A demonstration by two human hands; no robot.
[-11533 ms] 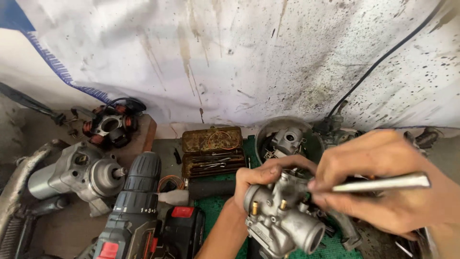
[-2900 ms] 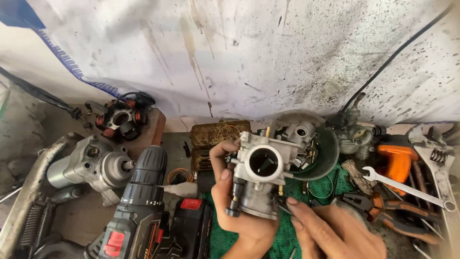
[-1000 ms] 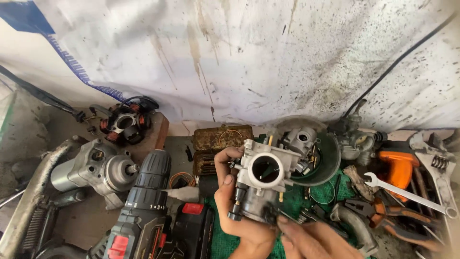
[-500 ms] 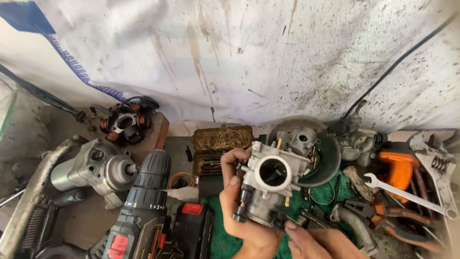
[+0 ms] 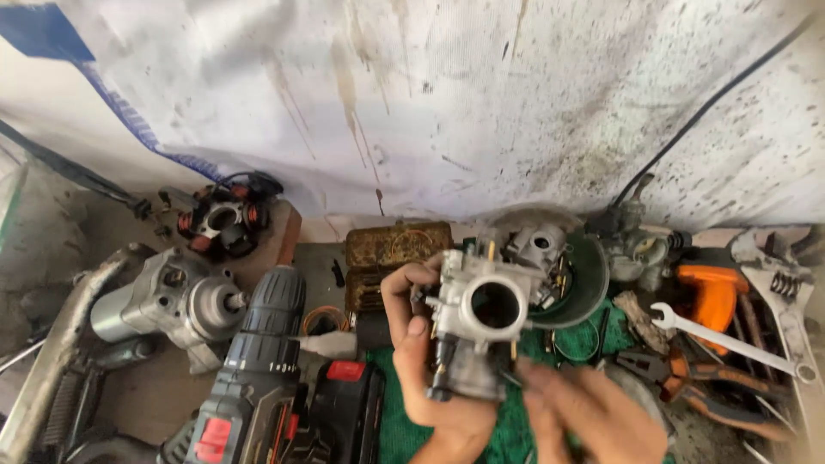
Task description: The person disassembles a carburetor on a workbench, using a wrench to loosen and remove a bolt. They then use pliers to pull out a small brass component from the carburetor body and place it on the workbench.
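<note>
Lying at the frame's left edge, a grey cast-metal motor housing (image 5: pixel 172 301) sits beside a black-and-red cordless drill (image 5: pixel 253 369). At centre, the left hand (image 5: pixel 430 378) wraps around a silver cast-metal carburettor (image 5: pixel 477 322), its round bore facing the camera, long axis upright. The right hand (image 5: pixel 593 412), blurred at lower right, touches its base; its grip cannot be told. A chrome spanner (image 5: pixel 730 339) lies right.

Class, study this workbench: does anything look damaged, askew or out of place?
Nothing looks broken. The left hand holds the carburetor upright over the green cloth; the right hand is blurred beneath it. What stands out is clutter: the wrench, pliers and drill lie jumbled, and the wall is spattered.
</note>
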